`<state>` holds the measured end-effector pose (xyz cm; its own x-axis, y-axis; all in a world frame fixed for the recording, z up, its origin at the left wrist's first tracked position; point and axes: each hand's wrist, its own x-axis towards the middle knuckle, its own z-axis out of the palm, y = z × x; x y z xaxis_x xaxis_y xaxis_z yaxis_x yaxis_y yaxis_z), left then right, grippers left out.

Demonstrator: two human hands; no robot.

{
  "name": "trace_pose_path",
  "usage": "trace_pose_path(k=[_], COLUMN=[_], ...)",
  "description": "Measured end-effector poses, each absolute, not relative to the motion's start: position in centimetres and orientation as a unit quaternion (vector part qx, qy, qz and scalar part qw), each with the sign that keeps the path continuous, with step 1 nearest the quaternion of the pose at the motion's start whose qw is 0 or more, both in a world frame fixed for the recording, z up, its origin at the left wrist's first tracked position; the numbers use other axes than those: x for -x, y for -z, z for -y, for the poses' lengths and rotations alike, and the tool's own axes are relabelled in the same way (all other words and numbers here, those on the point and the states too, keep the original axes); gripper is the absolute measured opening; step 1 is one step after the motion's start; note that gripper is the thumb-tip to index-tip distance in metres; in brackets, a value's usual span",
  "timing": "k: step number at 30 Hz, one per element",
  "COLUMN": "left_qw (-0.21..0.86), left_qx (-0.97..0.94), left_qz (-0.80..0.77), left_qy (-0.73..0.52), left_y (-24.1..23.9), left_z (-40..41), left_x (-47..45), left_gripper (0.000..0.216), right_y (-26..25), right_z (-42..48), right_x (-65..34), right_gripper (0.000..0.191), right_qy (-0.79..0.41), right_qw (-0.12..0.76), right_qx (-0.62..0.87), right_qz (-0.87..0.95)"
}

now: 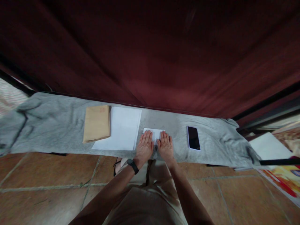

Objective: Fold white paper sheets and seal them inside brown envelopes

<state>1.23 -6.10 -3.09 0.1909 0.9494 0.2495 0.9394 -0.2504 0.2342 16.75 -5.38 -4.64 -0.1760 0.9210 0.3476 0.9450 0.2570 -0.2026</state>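
Observation:
A small piece of folded white paper [154,134] lies on the grey cloth in front of me. My left hand [145,144] rests flat on its left part, fingers stretched forward. On the right part lies my right hand [165,144], also flat with the fingers extended. A strip of the paper shows between the two hands, and the rest is hidden beneath them. Left of my left hand are large white sheets [125,128], close to the wrist. A stack of brown envelopes [96,123] overlaps the left side of these sheets.
The grey cloth [180,125] covers a narrow bench or table. A phone [193,137] with a dark screen lies to the right. Behind rises a dark red curtain [150,56]. Another white sheet [270,147] sits at the far right, beyond a dark bar. Tiled floor [58,175] shows below.

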Motion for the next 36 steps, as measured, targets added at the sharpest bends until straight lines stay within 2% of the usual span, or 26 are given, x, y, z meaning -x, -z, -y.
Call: trace_pose_path(k=[14,20,36], left_qw=[0.019,0.021,0.001], left_qx=[-0.771,-0.775,-0.79], left_qz=[-0.607,-0.603,-0.585], left_qy=[-0.191,-0.187,-0.184], left_y=[3.8,3.3,3.1], left_z=[6.2,6.2,7.8], left_x=[-0.2,-0.4,-0.4], left_gripper=[0.058,0.056,0.065], right_y=[3.8,3.5,3.8], right_z=[5.6,6.1,6.8], right_x=[-17.2,-15.5,-17.8], right_gripper=[0.051,0.049,0.053], right_qy=[0.025,-0.015,0.02], right_qw=[0.203,0.179,0.187], right_qx=[0.65,0.615,0.656], right_qz=[0.732,0.768,0.731])
